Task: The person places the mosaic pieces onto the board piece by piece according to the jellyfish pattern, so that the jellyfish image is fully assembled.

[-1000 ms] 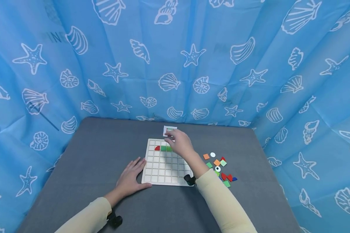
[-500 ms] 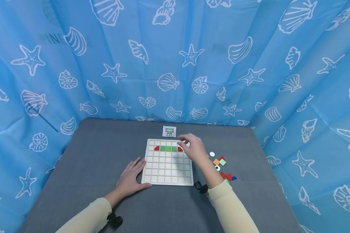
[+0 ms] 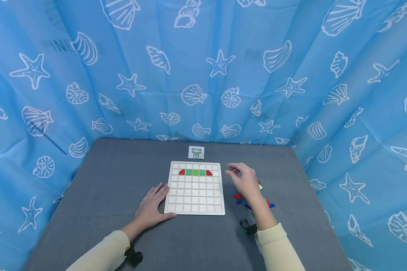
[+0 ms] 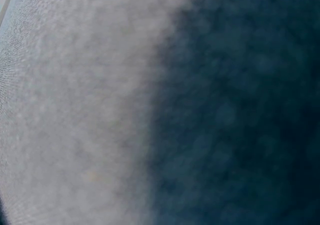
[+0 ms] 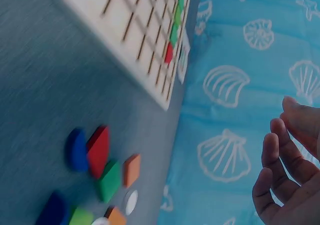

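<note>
Head view: left hand spread against the grid board, probably to steady it; right hand, loosely curled, empty, hovered alongside.

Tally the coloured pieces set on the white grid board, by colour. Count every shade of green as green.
Red pieces: 2
Green pieces, the lighter middle one included: 3
Total on the board: 5
</note>
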Tool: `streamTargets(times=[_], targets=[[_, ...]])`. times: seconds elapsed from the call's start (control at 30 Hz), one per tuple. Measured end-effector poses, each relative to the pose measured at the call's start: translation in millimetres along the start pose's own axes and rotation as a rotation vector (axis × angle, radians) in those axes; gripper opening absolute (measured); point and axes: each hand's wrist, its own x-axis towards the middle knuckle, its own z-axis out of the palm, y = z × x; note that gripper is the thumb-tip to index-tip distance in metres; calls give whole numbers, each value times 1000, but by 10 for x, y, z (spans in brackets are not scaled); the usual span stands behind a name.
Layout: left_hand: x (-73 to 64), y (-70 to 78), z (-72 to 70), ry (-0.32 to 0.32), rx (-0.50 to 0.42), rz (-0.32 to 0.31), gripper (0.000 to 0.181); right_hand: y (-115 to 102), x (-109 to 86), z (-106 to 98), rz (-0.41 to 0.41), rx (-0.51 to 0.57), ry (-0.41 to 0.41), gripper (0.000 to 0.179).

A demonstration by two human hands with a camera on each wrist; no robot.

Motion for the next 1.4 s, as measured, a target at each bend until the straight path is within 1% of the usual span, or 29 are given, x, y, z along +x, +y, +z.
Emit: streamTargets(times=[0.17, 0.3, 0.4, 0.6, 0.7, 0.8, 0.87, 1.03, 1.13, 1.23, 1.4], targets=[[-6, 6, -13, -10, 6, -1, 113, 204, -117, -67, 55, -17, -2, 24], [-12, 21, -30, -20, 8, -8, 113, 416, -205, -90, 108, -41, -6, 26], [-4, 26, -34, -13, 16, -9, 113, 571, -256, -118, 187, -70, -45, 28], [6, 38, -44, -3, 11, -3, 113, 831, -355, -143, 386, -198, -144, 33], [5, 41, -46, -10, 7, -7, 112, 900, -389, -132, 442, -256, -198, 35], [-1, 36, -42, -14, 9, -11, 113, 939, -394, -105, 450, -286, -232, 35], [-6, 33, -41, -12, 9, -10, 113, 952, -384, -88, 452, -295, -239, 34], [-5, 27, -40, -11, 4, -2, 113, 951, -352, -76, 459, -290, -249, 33], [-1, 25, -39, -25, -6, -6, 113, 927, -339, -94, 451, -280, -255, 33], [1, 23, -40, -40, -11, -15, 114, 868, -309, -117, 420, -253, -251, 32], [-1, 20, -44, -39, -3, -20, 114, 711, -234, -108, 326, -199, -235, 30]])
